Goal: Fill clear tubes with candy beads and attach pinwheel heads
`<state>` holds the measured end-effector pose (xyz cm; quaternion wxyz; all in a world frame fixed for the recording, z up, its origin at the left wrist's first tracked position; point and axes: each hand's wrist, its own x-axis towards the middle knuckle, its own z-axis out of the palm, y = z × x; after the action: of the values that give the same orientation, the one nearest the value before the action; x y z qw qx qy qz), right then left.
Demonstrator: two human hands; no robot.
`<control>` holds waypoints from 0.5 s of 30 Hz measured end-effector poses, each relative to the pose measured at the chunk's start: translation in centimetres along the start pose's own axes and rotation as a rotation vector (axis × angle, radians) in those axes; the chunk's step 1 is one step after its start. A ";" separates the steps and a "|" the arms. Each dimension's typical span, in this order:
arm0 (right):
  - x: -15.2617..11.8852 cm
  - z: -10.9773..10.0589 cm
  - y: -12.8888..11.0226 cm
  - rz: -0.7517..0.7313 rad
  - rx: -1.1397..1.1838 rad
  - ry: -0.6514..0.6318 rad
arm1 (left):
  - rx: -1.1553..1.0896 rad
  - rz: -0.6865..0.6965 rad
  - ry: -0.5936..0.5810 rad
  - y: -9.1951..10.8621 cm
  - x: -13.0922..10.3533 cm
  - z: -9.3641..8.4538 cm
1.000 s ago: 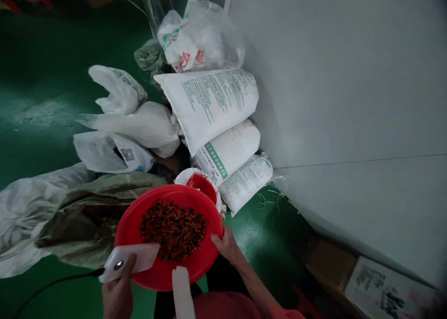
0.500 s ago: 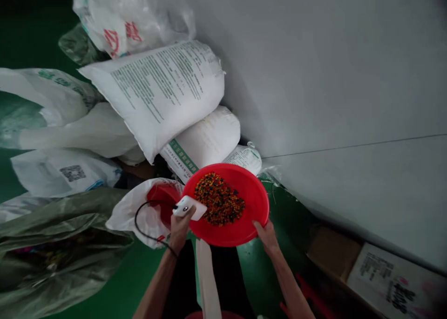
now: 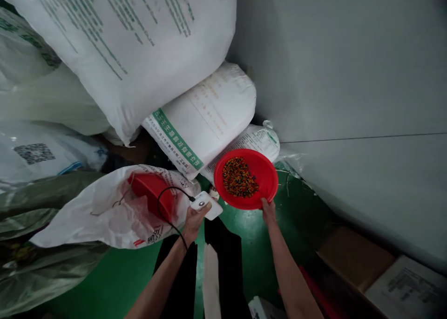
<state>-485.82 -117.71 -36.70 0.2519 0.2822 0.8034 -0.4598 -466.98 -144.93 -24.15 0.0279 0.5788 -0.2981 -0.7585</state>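
Note:
A round red basin (image 3: 267, 174) holds a heap of small orange, yellow and dark beads (image 3: 240, 177). My right hand (image 3: 268, 211) grips its near rim at the lower right. My left hand (image 3: 195, 220) is closed round a white device (image 3: 212, 209) with a black cable (image 3: 167, 222) plugged in; this hand is apart from the basin. Left of it lies an open white plastic bag (image 3: 94, 216) with a red container (image 3: 152, 193) inside.
Large white sacks (image 3: 146, 44) are piled at the upper left, with another printed sack (image 3: 209, 118) below them. A grey wall (image 3: 342, 67) fills the right. Cardboard boxes (image 3: 354, 256) stand at the lower right on the green floor (image 3: 293, 230). Dark green bags lie at the left.
The basin has moved away from my left hand, which has let go of its rim and keeps the white device. The view has shifted closer to the sacks, and the white bag shows more.

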 end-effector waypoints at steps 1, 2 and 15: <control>1.4 0.9 0.4 0.001 0.013 0.009 | 0.006 -0.013 -0.006 -0.1 -0.2 -0.3; 2.8 1.7 0.7 0.004 0.022 0.021 | 0.014 -0.019 -0.014 -0.2 -0.5 -0.5; 4.4 3.9 -0.2 -0.112 -0.273 0.046 | -0.016 -0.226 -0.098 -0.4 -7.7 -5.7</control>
<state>-488.53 -120.25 -41.18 0.2436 0.2105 0.8784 -0.3531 -459.25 -144.05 -18.58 -0.0677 0.5705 -0.2261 -0.7867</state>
